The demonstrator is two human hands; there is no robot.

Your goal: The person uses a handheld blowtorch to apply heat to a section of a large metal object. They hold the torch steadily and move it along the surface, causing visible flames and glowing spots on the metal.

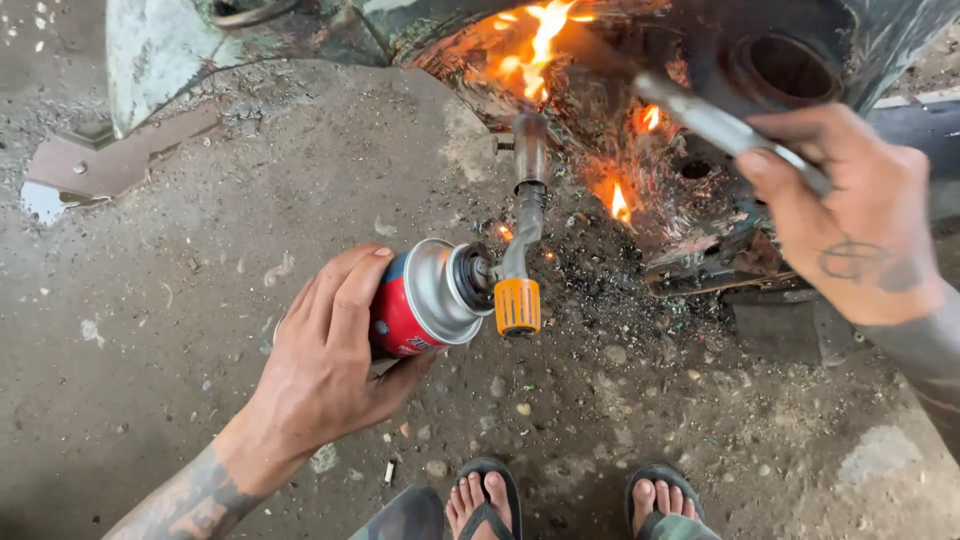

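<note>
Observing: a person squats on a concrete floor (200, 330), applying flame to a large metal housing (700, 190) at the floor's far edge.
Left hand: the left hand (330, 350) has its fingers wrapped closed around a red and silver gas canister (425, 300), held nearly level.
Torch: a torch head (527, 190) with an orange knob (517, 306) rises from the canister; its nozzle points up at the housing's scorched face.
Right hand: the right hand (850, 215) grips a grey metal rod (700, 112), fingers closed round it, the rod's far end reaching into the fire.
Flames: flames (540, 45) burn at the top of the housing, with smaller ones lower down at two spots (620, 203).
Risk, burns: bare feet in sandals (575, 495) sit close to charred debris (590, 270); falling embers could reach them.
Risk, fuel: I judge the canister near enough to the burning face to heat up if held there.
Risk, conduction: the rod could carry heat toward the bare right hand.
Hidden: the rod's tip is lost in flame and blur; the housing is cut off by the top edge, so its kind cannot be told.
Unclear: a flat metal scrap (100, 165) lies near the floor's far left corner, purpose unknown.
</note>
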